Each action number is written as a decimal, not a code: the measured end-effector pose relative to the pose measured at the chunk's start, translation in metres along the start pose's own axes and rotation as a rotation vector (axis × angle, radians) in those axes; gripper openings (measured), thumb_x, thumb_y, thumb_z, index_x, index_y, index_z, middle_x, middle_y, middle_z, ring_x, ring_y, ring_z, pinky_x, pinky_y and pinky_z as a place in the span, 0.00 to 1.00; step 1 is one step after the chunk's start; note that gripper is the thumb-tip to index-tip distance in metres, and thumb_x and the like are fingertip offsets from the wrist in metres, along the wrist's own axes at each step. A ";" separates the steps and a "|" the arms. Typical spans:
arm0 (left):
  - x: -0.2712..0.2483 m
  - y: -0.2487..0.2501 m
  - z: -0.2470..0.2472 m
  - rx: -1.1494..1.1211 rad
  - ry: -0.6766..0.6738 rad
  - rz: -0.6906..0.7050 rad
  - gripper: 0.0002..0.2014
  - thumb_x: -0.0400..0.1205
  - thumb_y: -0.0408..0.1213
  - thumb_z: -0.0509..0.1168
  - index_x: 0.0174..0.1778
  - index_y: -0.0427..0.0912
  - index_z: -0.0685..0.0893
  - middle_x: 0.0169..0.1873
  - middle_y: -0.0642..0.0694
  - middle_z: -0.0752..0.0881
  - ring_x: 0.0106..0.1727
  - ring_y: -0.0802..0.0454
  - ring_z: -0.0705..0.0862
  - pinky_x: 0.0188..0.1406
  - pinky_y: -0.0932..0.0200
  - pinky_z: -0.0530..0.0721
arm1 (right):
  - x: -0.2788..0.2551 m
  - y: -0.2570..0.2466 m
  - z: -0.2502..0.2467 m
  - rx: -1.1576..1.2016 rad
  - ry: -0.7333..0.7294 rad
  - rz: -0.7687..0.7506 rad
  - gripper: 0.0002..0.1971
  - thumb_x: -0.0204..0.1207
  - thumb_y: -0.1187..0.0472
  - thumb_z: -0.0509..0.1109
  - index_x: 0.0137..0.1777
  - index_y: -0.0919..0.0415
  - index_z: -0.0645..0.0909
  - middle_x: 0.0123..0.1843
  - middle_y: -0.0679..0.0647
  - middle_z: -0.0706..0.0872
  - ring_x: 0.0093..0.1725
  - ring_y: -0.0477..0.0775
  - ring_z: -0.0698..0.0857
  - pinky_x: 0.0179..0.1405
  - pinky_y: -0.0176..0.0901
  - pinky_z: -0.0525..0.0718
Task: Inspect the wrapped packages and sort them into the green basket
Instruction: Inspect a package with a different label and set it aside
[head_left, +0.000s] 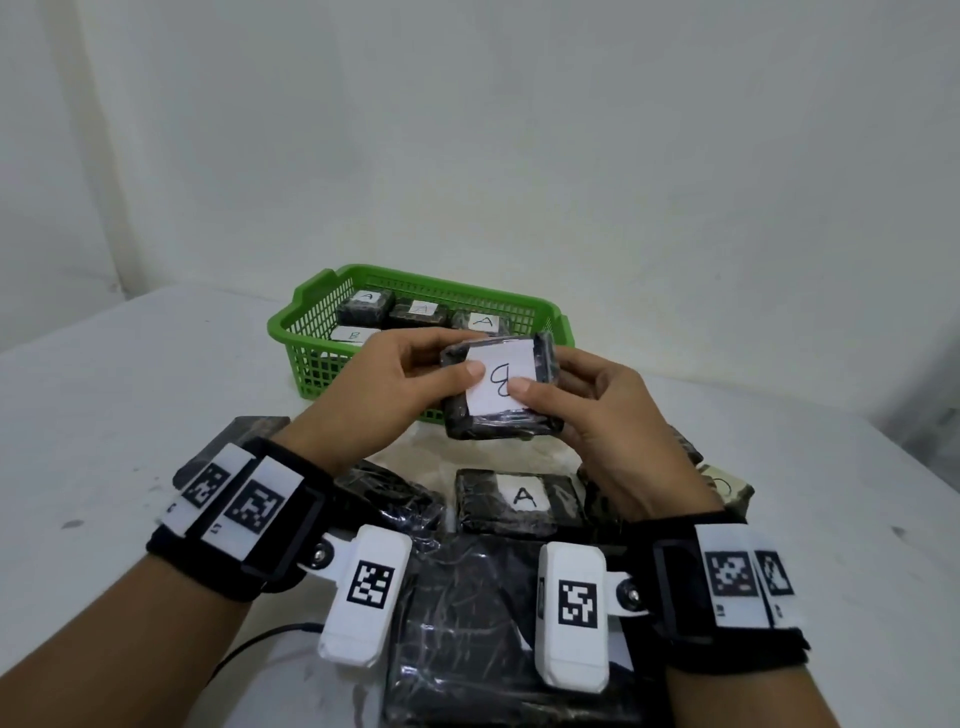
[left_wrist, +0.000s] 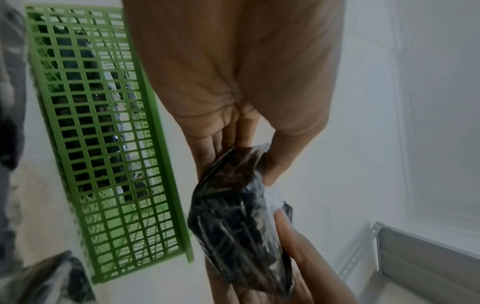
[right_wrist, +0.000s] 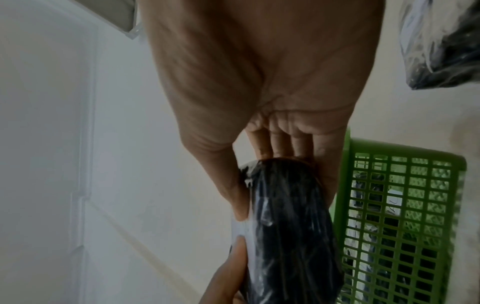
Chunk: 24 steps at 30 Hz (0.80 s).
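A dark wrapped package (head_left: 498, 387) with a white label marked B is held up above the table, just in front of the green basket (head_left: 306, 332). My left hand (head_left: 384, 384) grips its left side, thumb on the label. My right hand (head_left: 597, 405) grips its right side, thumb also on the label. The left wrist view shows the package (left_wrist: 239, 216) edge-on between thumb and fingers; so does the right wrist view, with the package (right_wrist: 285, 226) beside the basket (right_wrist: 405, 216). Inside the basket lie three packages marked A (head_left: 485, 322) and one marked B (head_left: 356, 335).
On the white table (head_left: 130, 415) below my hands lie more dark wrapped packages: one marked A (head_left: 519, 499), a large unlabelled one (head_left: 467, 623) near me, others partly hidden at the left (head_left: 249, 431) and right (head_left: 727, 486). A black cable (head_left: 249, 644) runs near the front edge.
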<state>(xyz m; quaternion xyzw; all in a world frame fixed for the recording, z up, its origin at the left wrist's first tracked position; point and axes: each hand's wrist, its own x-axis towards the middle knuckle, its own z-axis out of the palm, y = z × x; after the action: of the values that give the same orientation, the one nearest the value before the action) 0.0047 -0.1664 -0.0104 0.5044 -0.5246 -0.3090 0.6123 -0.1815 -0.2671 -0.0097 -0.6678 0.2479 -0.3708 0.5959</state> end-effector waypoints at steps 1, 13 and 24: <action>0.001 -0.001 0.001 0.017 0.026 0.012 0.17 0.83 0.32 0.73 0.68 0.40 0.88 0.58 0.43 0.94 0.62 0.42 0.92 0.59 0.56 0.91 | 0.001 0.000 0.000 -0.003 0.002 -0.001 0.29 0.67 0.58 0.88 0.69 0.62 0.87 0.61 0.57 0.95 0.63 0.59 0.93 0.72 0.62 0.86; 0.001 -0.001 -0.006 -0.013 0.060 0.077 0.19 0.75 0.37 0.77 0.63 0.47 0.90 0.57 0.46 0.93 0.59 0.48 0.92 0.54 0.52 0.92 | 0.001 -0.001 -0.001 -0.103 0.106 -0.119 0.28 0.66 0.66 0.89 0.66 0.56 0.88 0.61 0.57 0.94 0.61 0.59 0.93 0.69 0.62 0.89; 0.005 -0.013 -0.007 -0.115 0.060 0.085 0.22 0.68 0.33 0.82 0.57 0.45 0.86 0.59 0.43 0.92 0.65 0.44 0.90 0.66 0.46 0.86 | -0.003 -0.011 0.004 0.180 -0.027 0.138 0.21 0.77 0.43 0.73 0.61 0.58 0.89 0.59 0.59 0.94 0.58 0.59 0.93 0.68 0.54 0.90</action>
<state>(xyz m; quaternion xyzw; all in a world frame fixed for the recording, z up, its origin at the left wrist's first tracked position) 0.0144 -0.1731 -0.0202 0.4547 -0.5082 -0.2973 0.6683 -0.1813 -0.2603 0.0004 -0.5979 0.2509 -0.3407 0.6808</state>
